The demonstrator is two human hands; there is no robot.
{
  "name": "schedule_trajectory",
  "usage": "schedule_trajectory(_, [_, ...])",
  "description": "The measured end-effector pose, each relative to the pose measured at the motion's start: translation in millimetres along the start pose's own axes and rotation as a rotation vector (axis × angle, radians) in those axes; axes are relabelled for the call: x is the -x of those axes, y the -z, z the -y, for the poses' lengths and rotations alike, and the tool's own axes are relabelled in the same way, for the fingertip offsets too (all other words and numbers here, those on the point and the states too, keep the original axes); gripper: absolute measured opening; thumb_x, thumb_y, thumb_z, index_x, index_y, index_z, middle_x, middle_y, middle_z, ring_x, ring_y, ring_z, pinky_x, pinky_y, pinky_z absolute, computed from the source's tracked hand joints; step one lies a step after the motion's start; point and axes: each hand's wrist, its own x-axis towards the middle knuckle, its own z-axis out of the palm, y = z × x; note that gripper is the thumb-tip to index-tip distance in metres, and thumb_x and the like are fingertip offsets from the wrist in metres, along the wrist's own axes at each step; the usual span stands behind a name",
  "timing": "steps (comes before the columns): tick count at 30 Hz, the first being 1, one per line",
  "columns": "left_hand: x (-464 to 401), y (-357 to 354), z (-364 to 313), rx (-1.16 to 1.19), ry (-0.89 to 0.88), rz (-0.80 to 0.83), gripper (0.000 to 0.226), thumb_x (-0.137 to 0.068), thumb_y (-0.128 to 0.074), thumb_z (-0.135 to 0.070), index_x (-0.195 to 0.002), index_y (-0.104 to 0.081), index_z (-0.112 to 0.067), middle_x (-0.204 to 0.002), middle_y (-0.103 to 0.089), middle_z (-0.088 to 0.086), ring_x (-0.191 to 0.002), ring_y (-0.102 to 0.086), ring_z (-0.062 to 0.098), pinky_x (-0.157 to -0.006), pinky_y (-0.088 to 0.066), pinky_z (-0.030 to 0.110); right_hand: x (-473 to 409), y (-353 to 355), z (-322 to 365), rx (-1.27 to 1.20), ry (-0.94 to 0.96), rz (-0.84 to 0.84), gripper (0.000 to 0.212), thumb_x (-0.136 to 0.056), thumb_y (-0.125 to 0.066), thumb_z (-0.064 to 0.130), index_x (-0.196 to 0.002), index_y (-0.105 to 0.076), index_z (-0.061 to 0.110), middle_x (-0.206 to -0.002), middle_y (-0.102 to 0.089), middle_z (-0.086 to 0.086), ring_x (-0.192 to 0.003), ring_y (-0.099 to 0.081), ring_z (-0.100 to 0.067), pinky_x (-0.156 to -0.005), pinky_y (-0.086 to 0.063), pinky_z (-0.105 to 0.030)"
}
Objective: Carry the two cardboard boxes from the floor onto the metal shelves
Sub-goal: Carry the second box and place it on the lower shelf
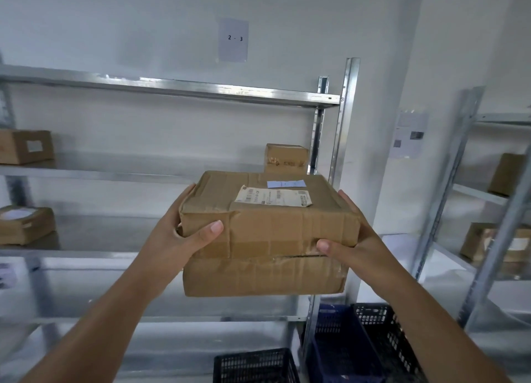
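Cardboard, brown and rather crumpled, fills the space between my hands: I carry two boxes as one stack, the upper box (268, 210) lying flat on the lower box (263, 276). My left hand (175, 233) presses on the left side of the stack and my right hand (353, 236) on the right side, both clamped on it, with each thumb lying across the near face of the upper box. I think I hold them so because squeezing from two sides keeps both boxes together, and the thumbs stop the top one from sliding toward me. The fingers behind are hidden, so I cannot say how far they reach under.

The stack is in the air, in front of the metal shelves (172, 88), about level with the middle shelf board (100, 173) beyond my hands. A shipping label (273, 197) faces up on the upper box. Past my right hand a small box (286, 157) already stands on that board near the upright post (343, 124), so the free place is more beyond my left hand. Below my right forearm stand plastic crates (359, 342) on the floor. By my judgement the carrying is nearly done, and the next move is to push the stack forward onto the board without hitting the small box.
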Motion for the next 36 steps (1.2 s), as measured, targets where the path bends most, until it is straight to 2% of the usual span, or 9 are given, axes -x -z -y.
schedule_trajectory(7, [-61, 15, 45, 0.002, 0.016, 0.032, 0.080, -0.040, -0.096, -0.070, -0.110, -0.058, -0.081, -0.123, -0.078, -0.020, -0.117, -0.075, 0.011, -0.095, -0.060, 0.038, -57, -17, -41, 0.007, -0.022, -0.021, 0.106, -0.051, -0.091, 0.047, -0.136, -0.033, 0.072, -0.125, -0.070, 0.030, -0.111, -0.070, 0.008, -0.081, -0.060, -0.018])
schedule_trajectory(10, [-83, 12, 68, -0.016, 0.043, 0.049, 0.073, -0.048, -0.093, -0.060, -0.108, -0.058, -0.082, -0.120, -0.078, -0.024, -0.114, -0.076, 0.010, -0.092, -0.064, 0.035, -74, -16, -66, 0.013, -0.045, -0.018, 0.108, -0.056, -0.094, 0.039, -0.137, -0.031, 0.074, -0.126, -0.069, 0.033, -0.113, -0.069, 0.009, -0.081, -0.060, -0.017])
schedule_trajectory(13, [-99, 0, 90, -0.033, 0.054, 0.058, 0.086, -0.041, -0.094, -0.074, -0.117, -0.055, -0.080, -0.126, -0.076, -0.021, -0.117, -0.075, 0.012, -0.094, -0.062, 0.039, -89, -8, -94, 0.013, -0.071, -0.007, 0.104, -0.061, -0.093, 0.033, -0.131, -0.032, 0.080, -0.126, -0.069, 0.033, -0.115, -0.068, 0.008, -0.084, -0.060, -0.019])
schedule_trajectory(17, [-119, -29, 122, -0.049, 0.084, 0.063, 0.073, -0.050, -0.091, -0.062, -0.108, -0.054, -0.086, -0.119, -0.075, -0.032, -0.112, -0.075, 0.002, -0.083, -0.065, 0.026, -109, 13, -133, -0.016, -0.089, 0.022, 0.105, -0.068, -0.097, 0.025, -0.132, -0.032, 0.076, -0.121, -0.071, 0.033, -0.111, -0.069, 0.010, -0.082, -0.059, -0.017])
schedule_trajectory(20, [-134, -52, 146, -0.040, 0.088, 0.038, 0.091, -0.042, -0.094, -0.073, -0.122, -0.051, -0.078, -0.128, -0.073, -0.026, -0.118, -0.075, 0.010, -0.090, -0.065, 0.035, -126, 35, -161, -0.047, -0.100, 0.040, 0.108, -0.076, -0.090, 0.008, -0.142, -0.029, 0.067, -0.127, -0.070, 0.026, -0.110, -0.069, 0.010, -0.081, -0.059, -0.016])
schedule_trajectory(25, [-159, -88, 180, -0.069, 0.105, 0.021, 0.123, -0.042, -0.094, -0.075, -0.152, -0.043, -0.053, -0.141, -0.068, -0.011, -0.124, -0.072, 0.020, -0.090, -0.065, 0.038, -163, 69, -201, -0.050, -0.129, 0.100, 0.125, -0.057, -0.096, 0.038, -0.156, -0.025, 0.061, -0.136, -0.067, 0.026, -0.123, -0.067, -0.002, -0.091, -0.061, -0.028])
schedule_trajectory(27, [-167, -99, 190, -0.085, 0.118, 0.010, 0.129, -0.043, -0.093, -0.075, -0.157, -0.039, -0.046, -0.144, -0.066, -0.009, -0.126, -0.071, 0.021, -0.091, -0.065, 0.037, -177, 77, -212, -0.058, -0.127, 0.122, 0.123, -0.057, -0.097, 0.036, -0.155, -0.027, 0.062, -0.135, -0.067, 0.027, -0.122, -0.067, -0.001, -0.090, -0.062, -0.028])
schedule_trajectory(33, [-196, -116, 214, -0.123, 0.120, 0.013, 0.107, -0.060, -0.092, -0.065, -0.153, -0.044, -0.047, -0.146, -0.066, -0.002, -0.129, -0.069, 0.032, -0.096, -0.062, 0.056, -210, 93, -248, -0.104, -0.140, 0.182, 0.119, -0.069, -0.095, 0.010, -0.154, -0.027, 0.059, -0.127, -0.069, 0.033, -0.115, -0.070, 0.004, -0.085, -0.062, -0.025])
schedule_trajectory(36, [-210, -116, 229, -0.138, 0.136, 0.016, 0.103, -0.062, -0.091, -0.064, -0.152, -0.045, -0.046, -0.145, -0.066, -0.002, -0.128, -0.069, 0.032, -0.094, -0.063, 0.057, -227, 91, -267, -0.106, -0.169, 0.196, 0.120, -0.073, -0.090, 0.002, -0.158, -0.023, 0.052, -0.120, -0.070, 0.036, -0.112, -0.070, 0.005, -0.083, -0.062, -0.023])
